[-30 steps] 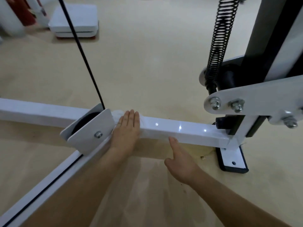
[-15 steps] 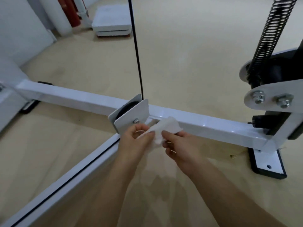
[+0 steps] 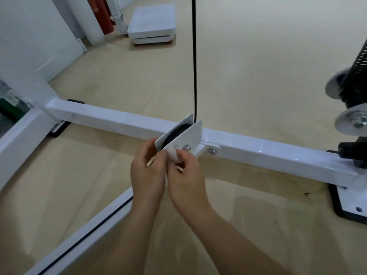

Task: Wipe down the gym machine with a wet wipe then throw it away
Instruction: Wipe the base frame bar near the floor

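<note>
The gym machine's white floor bar [image 3: 111, 118] runs left to right across the beige floor. At its middle sits a pulley between two white plates [image 3: 187, 135], with a black cable [image 3: 194, 56] rising from it. A small bunched white wet wipe [image 3: 172, 155] is pinched between both hands, right in front of the pulley plate. My left hand [image 3: 148, 173] grips its left side, my right hand [image 3: 187, 179] its right side. Most of the wipe is hidden by the fingers.
A second white rail [image 3: 83, 233] runs diagonally toward me at lower left. At right are a black spring [image 3: 359, 62], bolted plates and a black foot plate [image 3: 349, 207]. A white stepped platform [image 3: 153, 22] and a white wall [image 3: 29, 36] lie at the far left.
One second ago my left hand pressed the wipe flat on the bar. Both hands have since lifted it off and bunched it smaller between the fingers. The view has swung left.
</note>
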{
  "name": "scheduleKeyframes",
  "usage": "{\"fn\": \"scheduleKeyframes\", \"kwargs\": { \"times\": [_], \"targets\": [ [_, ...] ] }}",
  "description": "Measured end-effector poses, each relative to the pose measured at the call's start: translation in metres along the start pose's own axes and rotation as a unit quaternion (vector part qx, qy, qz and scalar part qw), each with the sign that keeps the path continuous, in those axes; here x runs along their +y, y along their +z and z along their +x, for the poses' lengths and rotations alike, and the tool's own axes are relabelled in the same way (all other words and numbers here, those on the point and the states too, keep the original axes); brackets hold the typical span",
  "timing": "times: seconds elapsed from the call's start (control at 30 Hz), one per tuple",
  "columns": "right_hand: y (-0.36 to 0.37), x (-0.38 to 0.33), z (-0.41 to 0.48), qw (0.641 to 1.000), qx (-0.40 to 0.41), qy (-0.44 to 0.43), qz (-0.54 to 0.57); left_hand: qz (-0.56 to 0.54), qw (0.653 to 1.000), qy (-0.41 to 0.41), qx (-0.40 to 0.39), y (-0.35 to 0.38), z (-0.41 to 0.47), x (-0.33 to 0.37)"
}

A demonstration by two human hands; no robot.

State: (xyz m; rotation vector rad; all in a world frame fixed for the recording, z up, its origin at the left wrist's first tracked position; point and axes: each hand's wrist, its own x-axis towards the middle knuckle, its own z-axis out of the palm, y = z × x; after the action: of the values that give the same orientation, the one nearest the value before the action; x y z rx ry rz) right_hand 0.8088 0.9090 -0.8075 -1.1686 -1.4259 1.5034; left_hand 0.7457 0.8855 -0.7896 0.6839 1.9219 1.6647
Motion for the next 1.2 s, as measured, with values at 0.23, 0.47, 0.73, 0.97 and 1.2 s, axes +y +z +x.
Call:
{"fn": "scheduleKeyframes", "kwargs": {
  "times": [0.23, 0.47, 0.73, 0.97, 1.2],
  "targets": [
    [-0.029, 0.023, 0.09, 0.973, 0.186, 0.13, -0.032, -0.008, 0.999, 0.036, 0.017, 0.004, -0.005, -0.012],
    [-0.005, 0.049, 0.047, 0.972, 0.125, 0.183, 0.085, -0.061, 0.998, 0.0, 0.024, 0.004, -0.004, -0.028],
    [-0.013, 0.052, 0.048, 0.966, -0.043, 0.015, -0.253, -0.001, 0.999, -0.042, -0.017, -0.003, -0.013, -0.056],
    [0.012, 0.072, -0.007, 0.948, -0.14, -0.027, -0.284, 0.028, 0.996, -0.079, 0.029, -0.014, -0.019, -0.065],
    [0.001, 0.031, -0.003, 0.973, 0.004, 0.182, 0.143, -0.005, 0.995, -0.096, -0.015, -0.011, -0.022, -0.052]
  ]
}}
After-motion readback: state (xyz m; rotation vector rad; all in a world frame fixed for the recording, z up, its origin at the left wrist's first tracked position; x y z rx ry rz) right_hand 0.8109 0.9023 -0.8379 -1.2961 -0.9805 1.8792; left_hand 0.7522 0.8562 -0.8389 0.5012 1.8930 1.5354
